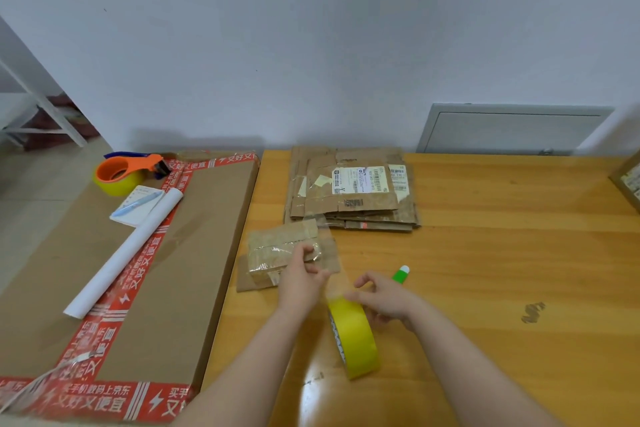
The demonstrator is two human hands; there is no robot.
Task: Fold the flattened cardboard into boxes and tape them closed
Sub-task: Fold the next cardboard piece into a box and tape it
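- Your left hand (302,276) grips the right end of the small box (277,253), thumb on top and fingers curled round its near edge.
- The small box lies on the wooden table (485,253), near its left edge and just beside the large carton (180,253).
- Your right hand (384,298) holds the yellow tape roll (355,336), fingers curled over its upper rim. The roll stands on edge, to the near right of the box.
- A clear tape strip (330,253) runs from the roll up across the right end of the small box.
- The stack of flattened cardboard (353,191) lies flat beyond the box, against the far edge of the table.
- A green-and-white object (400,274) lies just beyond your right hand; what it is cannot be told.
- On the large carton, far left, sit an orange tape dispenser (128,170), a notepad (136,206) with a pen (140,202) on it, and a white paper tube (126,255) lying diagonally.
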